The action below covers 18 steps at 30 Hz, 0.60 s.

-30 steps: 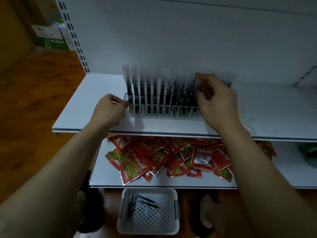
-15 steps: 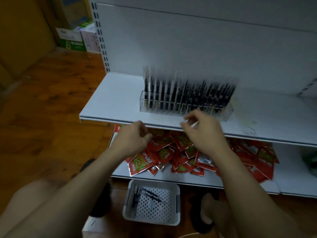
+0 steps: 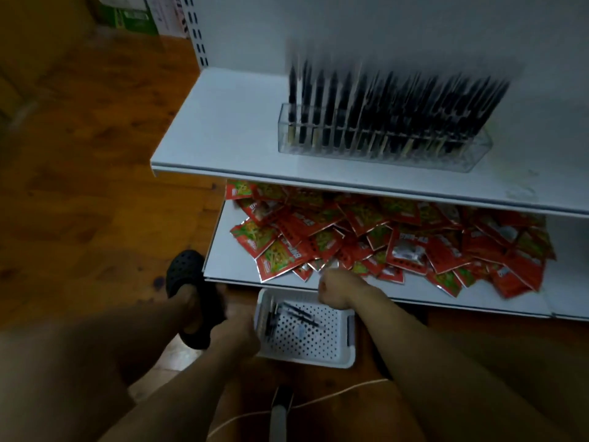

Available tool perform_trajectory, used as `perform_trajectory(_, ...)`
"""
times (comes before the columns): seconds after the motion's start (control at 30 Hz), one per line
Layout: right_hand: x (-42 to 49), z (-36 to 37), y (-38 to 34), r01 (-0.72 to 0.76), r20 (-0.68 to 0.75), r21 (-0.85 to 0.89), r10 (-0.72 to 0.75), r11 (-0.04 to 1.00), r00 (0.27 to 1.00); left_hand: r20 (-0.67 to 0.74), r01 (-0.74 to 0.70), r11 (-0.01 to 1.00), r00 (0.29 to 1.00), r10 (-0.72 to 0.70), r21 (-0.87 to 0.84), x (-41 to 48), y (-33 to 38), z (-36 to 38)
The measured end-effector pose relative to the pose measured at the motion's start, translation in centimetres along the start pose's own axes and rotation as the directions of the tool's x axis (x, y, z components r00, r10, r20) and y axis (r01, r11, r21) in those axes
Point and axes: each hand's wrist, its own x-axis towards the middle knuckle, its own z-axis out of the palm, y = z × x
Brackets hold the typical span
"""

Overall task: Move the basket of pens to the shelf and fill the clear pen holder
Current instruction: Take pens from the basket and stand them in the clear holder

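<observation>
Arms are bare from left hand (image 3: pixel 237 334) and right hand (image 3: pixel 334 290) upward; one foot wears a black clog (image 3: pixel 185 277) perforated with round holes.

One basket (image 3: pixel 306 362), one clear pen holder (image 3: pixel 382 156)

place: shop | white slotted display shelving (image 3: pixel 223 129) | heaped snack packets (image 3: pixel 366 240)

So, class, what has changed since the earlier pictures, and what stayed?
Both hands came off the clear pen holder and dropped to the basket: left hand by its left rim, right hand above its far edge, both curled, grip unclear. Holder, pens, red packets stayed.
</observation>
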Motion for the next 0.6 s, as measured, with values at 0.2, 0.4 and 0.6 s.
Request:
perform_trajectory(0.2, 5.4, 9.2, -0.3, -0.008, 0.266, 0.004, 0.006, 1.0, 0.964, 0.086, 0.082, 0.954, 0.995, -0.059, -0.288, 3.6, 1.7, 2.5)
perform_trajectory(0.4, 9.7, 15.3, -2.8, 0.052, 0.287, 0.004, -0.051, 0.999, 0.956, 0.138, 0.192, 0.751, 0.981, -0.135, -0.632, 7.6, 0.9, 2.5)
perform_trajectory(0.6, 11.2, 16.3, -2.1, 0.061, 0.25, -0.062, -0.044, 0.996, 0.967, 0.131, 0.183, 0.617, 0.983, -0.129, -0.765, 10.6, 1.1, 2.2)
